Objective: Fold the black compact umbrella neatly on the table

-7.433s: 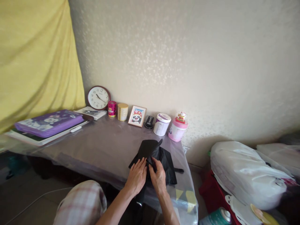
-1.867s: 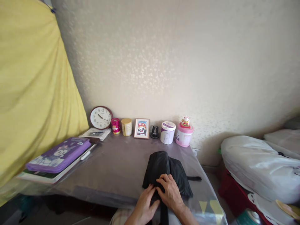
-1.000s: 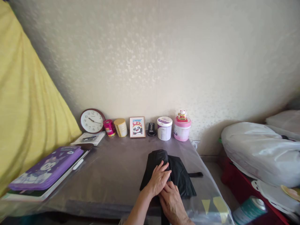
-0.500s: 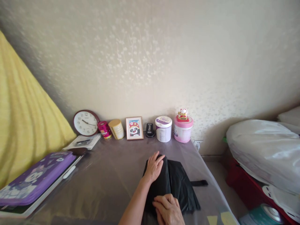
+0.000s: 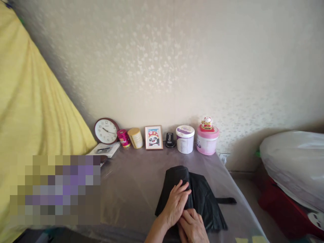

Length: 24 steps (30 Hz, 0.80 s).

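Observation:
A black folding umbrella (image 5: 174, 177) lies on the table, its loose fabric fanned to the right and a narrow strap (image 5: 226, 200) sticking out on that side. My left hand (image 5: 177, 202) rests palm down on the rolled middle part, fingers stretched and slightly spread. Close beside it, at the near end, my right hand (image 5: 192, 224) has its fingers curled around the umbrella. Under that hand, the part being gripped is hidden.
Along the wall stand a clock (image 5: 106, 131), a pink can (image 5: 124, 138), a yellow-lidded jar (image 5: 136, 138), a picture frame (image 5: 154, 137), a black gadget (image 5: 170, 140), a white tub (image 5: 185, 140) and a pink tub (image 5: 207, 141) topped by a cat figurine (image 5: 207, 124). Left stuff is pixelated.
My left hand has slid along the umbrella from its far end toward me, close to my right hand. The right hand stays at the near end. The view has turned slightly left.

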Each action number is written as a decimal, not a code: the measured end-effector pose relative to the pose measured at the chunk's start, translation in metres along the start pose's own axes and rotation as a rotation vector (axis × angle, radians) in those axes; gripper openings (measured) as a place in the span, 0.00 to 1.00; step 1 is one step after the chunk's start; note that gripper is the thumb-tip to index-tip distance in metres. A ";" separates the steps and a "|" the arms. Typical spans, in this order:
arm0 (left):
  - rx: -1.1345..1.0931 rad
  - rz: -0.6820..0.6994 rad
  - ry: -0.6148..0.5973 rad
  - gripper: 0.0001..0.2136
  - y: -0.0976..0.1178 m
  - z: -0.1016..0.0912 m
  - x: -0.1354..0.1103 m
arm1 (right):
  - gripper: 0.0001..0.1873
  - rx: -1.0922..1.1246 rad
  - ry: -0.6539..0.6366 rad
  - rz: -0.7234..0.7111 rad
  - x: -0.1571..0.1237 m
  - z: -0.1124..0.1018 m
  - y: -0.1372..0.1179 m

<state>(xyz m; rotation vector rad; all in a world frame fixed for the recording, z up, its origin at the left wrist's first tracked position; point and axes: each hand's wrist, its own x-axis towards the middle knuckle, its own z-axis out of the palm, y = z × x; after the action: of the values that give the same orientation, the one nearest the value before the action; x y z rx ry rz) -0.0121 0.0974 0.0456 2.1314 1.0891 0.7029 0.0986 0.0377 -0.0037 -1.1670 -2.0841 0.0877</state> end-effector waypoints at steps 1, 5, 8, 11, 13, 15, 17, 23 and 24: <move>-0.024 -0.023 0.014 0.21 -0.004 0.000 -0.002 | 0.11 0.005 -0.020 0.003 0.001 -0.002 -0.001; -0.096 -0.065 0.069 0.21 -0.019 0.002 -0.005 | 0.11 0.017 -0.017 -0.027 0.006 -0.011 -0.003; -0.161 -0.092 0.106 0.21 -0.023 0.005 -0.012 | 0.12 0.005 -0.036 -0.056 0.007 -0.016 0.000; -0.181 -0.128 0.123 0.22 -0.023 0.010 -0.022 | 0.14 -0.025 -0.063 -0.099 0.007 -0.017 0.002; -0.178 -0.142 0.129 0.22 -0.023 0.015 -0.030 | 0.16 -0.024 -0.042 -0.120 0.008 -0.017 0.002; -0.186 -0.151 0.154 0.22 -0.024 0.021 -0.037 | 0.16 0.019 -0.014 -0.134 0.009 -0.020 0.000; -0.188 -0.158 0.188 0.22 -0.024 0.027 -0.043 | 0.16 0.094 -0.024 -0.119 0.010 -0.026 0.000; -0.047 -0.202 0.178 0.25 -0.020 0.036 -0.057 | 0.13 0.149 0.059 0.230 0.005 -0.062 0.045; -0.027 -0.202 0.173 0.26 -0.019 0.036 -0.058 | 0.15 0.099 0.076 0.305 0.002 -0.066 0.059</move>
<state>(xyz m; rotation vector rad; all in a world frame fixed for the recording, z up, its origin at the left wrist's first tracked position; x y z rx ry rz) -0.0266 0.0466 -0.0014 1.9313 1.3575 0.8108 0.1815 0.0558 0.0230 -1.3961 -1.8024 0.2831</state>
